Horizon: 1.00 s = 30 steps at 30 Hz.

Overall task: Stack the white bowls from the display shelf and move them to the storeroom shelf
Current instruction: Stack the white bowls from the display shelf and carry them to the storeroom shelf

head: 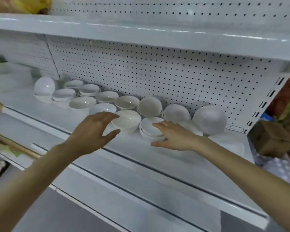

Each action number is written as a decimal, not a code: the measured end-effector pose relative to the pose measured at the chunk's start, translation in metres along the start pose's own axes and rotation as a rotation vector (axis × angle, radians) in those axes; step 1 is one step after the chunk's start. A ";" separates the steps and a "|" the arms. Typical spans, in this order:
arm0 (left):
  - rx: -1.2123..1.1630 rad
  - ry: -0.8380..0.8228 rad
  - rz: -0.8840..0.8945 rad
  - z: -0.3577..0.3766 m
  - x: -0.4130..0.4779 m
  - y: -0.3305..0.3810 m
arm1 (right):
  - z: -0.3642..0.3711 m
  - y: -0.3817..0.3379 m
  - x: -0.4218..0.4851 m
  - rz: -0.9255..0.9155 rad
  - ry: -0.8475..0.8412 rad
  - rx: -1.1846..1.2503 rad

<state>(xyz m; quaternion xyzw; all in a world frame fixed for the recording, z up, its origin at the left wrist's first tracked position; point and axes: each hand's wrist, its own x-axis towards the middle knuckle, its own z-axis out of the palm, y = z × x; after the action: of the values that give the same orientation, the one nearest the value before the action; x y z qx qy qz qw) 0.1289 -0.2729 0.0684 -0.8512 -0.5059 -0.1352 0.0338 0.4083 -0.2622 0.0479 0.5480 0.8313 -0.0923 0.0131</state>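
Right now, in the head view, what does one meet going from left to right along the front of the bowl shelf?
Left hand → upright white bowl by its fingertips → small stack of white bowls → right hand → large upside-down white bowl → shelf's slotted upright.

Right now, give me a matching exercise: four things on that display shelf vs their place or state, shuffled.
Things:
1. left hand
2. right hand
3. big domed bowl
4. pegboard

Place or state:
A. upside down, at the right end of the row
B. open, fingers at the rim of a single upright bowl
C. back wall behind the bowls
D. open, fingers over a nested pair of bowls

Pairs: 1-B, 2-D, 3-A, 4-C
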 end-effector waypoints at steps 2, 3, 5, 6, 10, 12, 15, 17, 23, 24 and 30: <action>-0.039 -0.069 0.047 0.014 0.011 -0.006 | 0.002 0.000 0.004 0.031 -0.017 0.051; -0.031 -0.089 0.087 0.018 0.020 -0.010 | 0.002 0.002 0.005 0.047 -0.018 0.071; -0.026 -0.100 0.146 0.017 0.046 -0.017 | -0.001 0.008 0.007 0.083 0.003 0.103; -0.043 -0.078 0.156 0.014 0.060 -0.018 | -0.003 0.011 0.007 0.107 0.020 0.122; -0.180 -0.065 0.179 0.023 0.103 -0.023 | -0.008 0.017 0.008 0.265 0.081 0.200; -0.119 -0.101 0.307 0.039 0.111 -0.030 | -0.006 0.016 0.011 0.322 0.076 0.239; -0.041 -0.150 0.443 0.060 0.123 -0.046 | -0.009 0.008 0.021 0.370 0.076 0.275; -0.082 -0.151 0.442 0.065 0.133 -0.056 | -0.014 0.003 0.034 0.384 0.076 0.267; -0.134 -0.189 0.534 0.087 0.151 -0.097 | -0.003 -0.009 0.072 0.481 0.019 0.259; -0.153 -0.194 0.553 0.089 0.152 -0.102 | 0.000 -0.012 0.076 0.494 0.022 0.255; -0.203 -0.234 0.624 0.102 0.158 -0.121 | 0.012 -0.012 0.088 0.589 0.021 0.253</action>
<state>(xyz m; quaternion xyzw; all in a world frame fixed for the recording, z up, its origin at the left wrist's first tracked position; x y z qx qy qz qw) 0.1150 -0.0600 0.0024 -0.9736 -0.2059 -0.0695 -0.0695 0.3611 -0.1886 0.0274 0.7632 0.6190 -0.1814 -0.0374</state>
